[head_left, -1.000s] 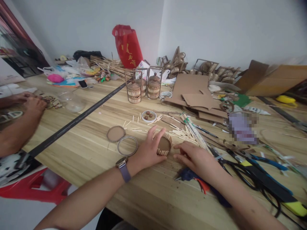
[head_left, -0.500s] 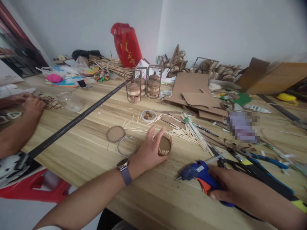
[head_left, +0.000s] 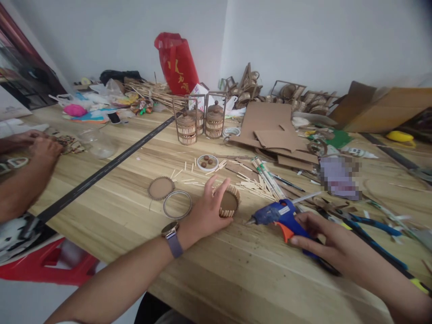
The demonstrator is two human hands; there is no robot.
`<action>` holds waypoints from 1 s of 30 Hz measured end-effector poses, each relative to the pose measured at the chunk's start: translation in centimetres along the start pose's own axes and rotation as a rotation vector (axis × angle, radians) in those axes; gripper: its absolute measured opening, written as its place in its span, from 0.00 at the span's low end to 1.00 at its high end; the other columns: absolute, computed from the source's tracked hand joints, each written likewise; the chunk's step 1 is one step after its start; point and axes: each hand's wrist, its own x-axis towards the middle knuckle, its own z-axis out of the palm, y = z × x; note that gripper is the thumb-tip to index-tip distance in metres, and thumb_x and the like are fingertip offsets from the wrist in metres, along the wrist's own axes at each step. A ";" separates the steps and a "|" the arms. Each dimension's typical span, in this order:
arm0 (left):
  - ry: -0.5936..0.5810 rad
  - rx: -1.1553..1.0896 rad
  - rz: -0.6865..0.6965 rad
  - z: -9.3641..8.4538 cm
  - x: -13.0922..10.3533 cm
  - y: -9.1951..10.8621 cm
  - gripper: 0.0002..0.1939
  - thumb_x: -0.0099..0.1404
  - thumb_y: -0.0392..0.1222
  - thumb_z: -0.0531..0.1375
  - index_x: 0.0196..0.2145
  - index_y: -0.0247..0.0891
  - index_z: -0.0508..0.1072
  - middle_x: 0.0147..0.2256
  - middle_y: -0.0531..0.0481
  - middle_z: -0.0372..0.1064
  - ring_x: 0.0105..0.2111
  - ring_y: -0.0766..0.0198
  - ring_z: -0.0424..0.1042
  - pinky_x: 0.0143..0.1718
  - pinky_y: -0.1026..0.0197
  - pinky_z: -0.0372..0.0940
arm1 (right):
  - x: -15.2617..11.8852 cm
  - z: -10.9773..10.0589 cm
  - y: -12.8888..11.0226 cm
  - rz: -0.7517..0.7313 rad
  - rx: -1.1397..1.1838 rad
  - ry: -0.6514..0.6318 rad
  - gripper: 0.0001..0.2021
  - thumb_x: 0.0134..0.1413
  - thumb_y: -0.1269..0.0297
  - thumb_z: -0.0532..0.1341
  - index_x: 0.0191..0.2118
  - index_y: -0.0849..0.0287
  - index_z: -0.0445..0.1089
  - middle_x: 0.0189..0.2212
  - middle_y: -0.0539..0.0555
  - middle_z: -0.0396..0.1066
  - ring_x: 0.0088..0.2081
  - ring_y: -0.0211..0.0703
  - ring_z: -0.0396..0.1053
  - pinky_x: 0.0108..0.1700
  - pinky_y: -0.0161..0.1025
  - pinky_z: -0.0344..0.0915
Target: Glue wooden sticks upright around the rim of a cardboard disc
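My left hand [head_left: 204, 210] curves round the near left side of a small round stick-walled basket [head_left: 232, 200] standing on the table. Its fingers and thumb rest against the rim, hiding part of the wall. In my right hand [head_left: 320, 240] is a blue hot glue gun [head_left: 278, 215] with an orange trigger; its nozzle points left toward the basket, a short gap away. A clear glue stick [head_left: 308, 196] pokes out of its back. Left of my left hand lie a pale ring [head_left: 164, 204] and a brown cardboard disc [head_left: 161, 179] with a dark edge.
Short wooden sticks [head_left: 256, 185] lie scattered behind the basket, near a small dish [head_left: 207, 155] of brown beads. Pliers [head_left: 374, 224] lie on the right. Lidded stick baskets [head_left: 186, 128] in frames stand farther back beside cardboard [head_left: 268, 119]. Another person's hands [head_left: 45, 146] work at left.
My right hand has lifted the glue gun and moved it up and slightly left, closer to the basket. My left hand has stayed at the basket.
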 end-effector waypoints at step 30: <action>-0.003 0.033 0.024 0.0 -0.1 -0.1 0.55 0.50 0.34 0.69 0.65 0.50 0.40 0.66 0.38 0.32 0.63 0.43 0.52 0.57 0.43 0.61 | 0.4 5.6 -1.1 0.018 0.339 -0.123 0.20 0.50 0.45 0.60 0.35 0.58 0.76 0.34 0.56 0.79 0.37 0.52 0.75 0.43 0.46 0.73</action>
